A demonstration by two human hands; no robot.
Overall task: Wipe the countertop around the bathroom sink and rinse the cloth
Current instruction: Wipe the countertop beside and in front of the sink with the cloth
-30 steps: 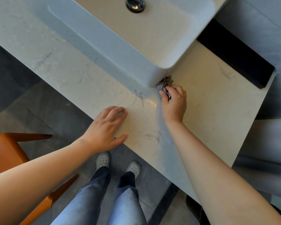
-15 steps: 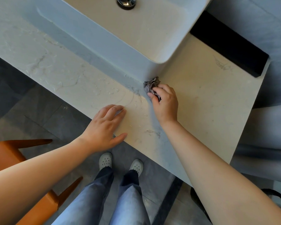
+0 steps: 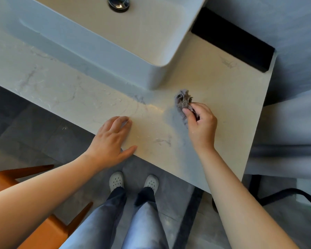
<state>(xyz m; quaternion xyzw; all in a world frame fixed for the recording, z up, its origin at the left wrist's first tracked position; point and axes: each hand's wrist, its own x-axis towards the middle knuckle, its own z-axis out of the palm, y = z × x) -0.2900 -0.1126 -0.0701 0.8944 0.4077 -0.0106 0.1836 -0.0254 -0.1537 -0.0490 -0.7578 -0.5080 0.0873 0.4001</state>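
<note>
Pale veined stone countertop (image 3: 223,90) is running diagonally across the view. White rectangular vessel sink (image 3: 97,56) is sitting on it, one rounded corner pointing toward the hands. Orange seat (image 3: 43,234) is standing on the grey floor, lower left. Left hand (image 3: 111,139) is resting flat at the counter's front edge, fingers straight, holding nothing. Right hand (image 3: 202,123) is pinching a crumpled grey cloth (image 3: 183,101) between thumb and curled fingers. The cloth is pressing on the counter near the sink's corner, apart from the sink wall. Chrome drain plug (image 3: 118,3) is showing in the basin.
</note>
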